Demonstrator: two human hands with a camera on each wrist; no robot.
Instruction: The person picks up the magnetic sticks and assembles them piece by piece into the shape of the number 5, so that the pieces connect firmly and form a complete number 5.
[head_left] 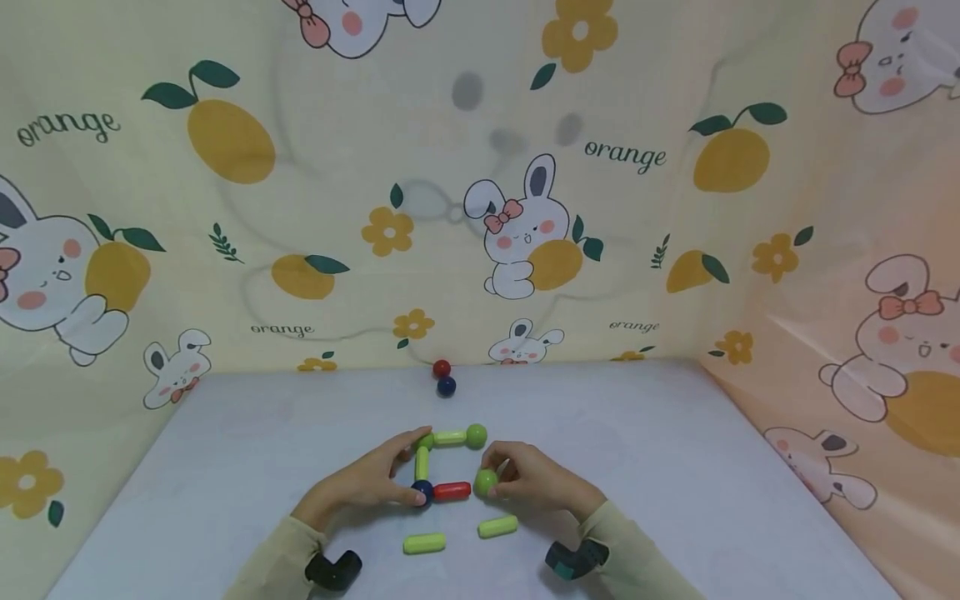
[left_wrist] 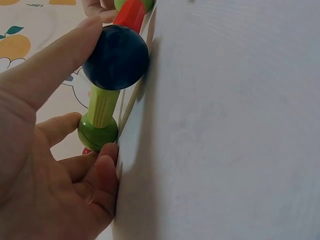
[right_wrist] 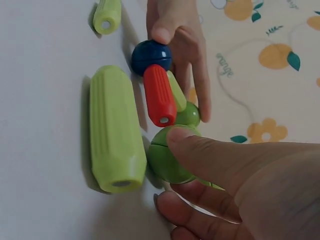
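My left hand (head_left: 367,477) holds the left side of a joined figure, its thumb on the dark blue ball (left_wrist: 116,57) and its fingers around the green ball (left_wrist: 98,132) at the far corner. A light green rod (head_left: 422,464) links those two balls. From the blue ball a red rod (head_left: 452,492) points right; another light green rod (head_left: 450,437) runs from the far corner to a green ball (head_left: 476,436). My right hand (head_left: 536,478) pinches a separate green ball (right_wrist: 170,156) close to the red rod's free metal end, with a small gap between.
Two loose light green rods (head_left: 424,543) (head_left: 498,527) lie on the white table (head_left: 247,433) nearer to me. At the table's back, a red ball (head_left: 442,368) and a dark blue ball (head_left: 446,387) sit together before the patterned cloth (head_left: 420,167).
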